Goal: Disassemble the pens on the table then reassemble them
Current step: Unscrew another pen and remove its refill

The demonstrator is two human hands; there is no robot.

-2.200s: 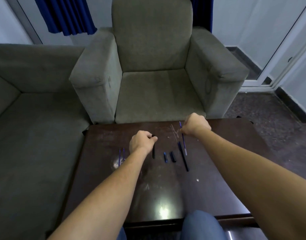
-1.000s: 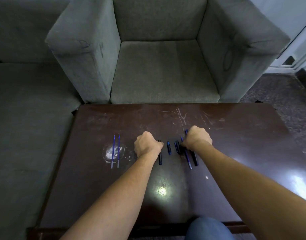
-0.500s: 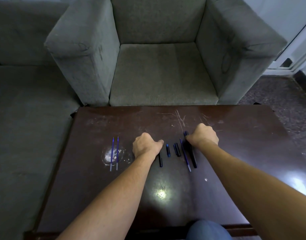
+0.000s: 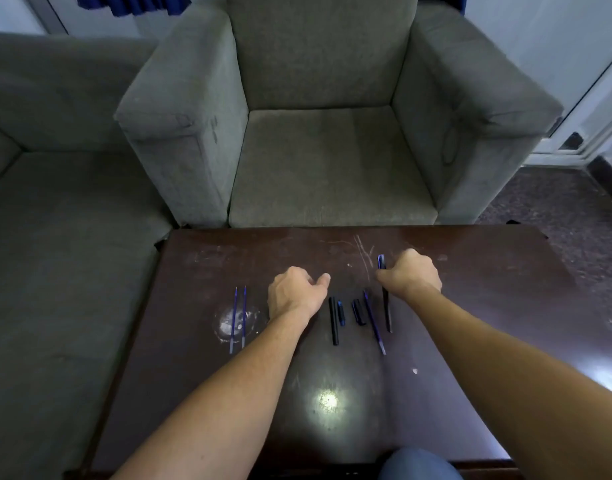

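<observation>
1. Judged step: the pens lie in pieces on the dark brown wooden desk, and reassembly seems to be starting.
2. The right hand pinches a slim black pen barrel near its far end. The left hand is curled, with nothing visible in it.
3. Next: feed the loose thin blue refill straight into that barrel.
4. No writing is readable.

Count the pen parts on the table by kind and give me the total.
Thin blue refills: 3
Long black barrels: 2, one gripped by the right hand
Short dark caps: 2
Total: 7
</observation>
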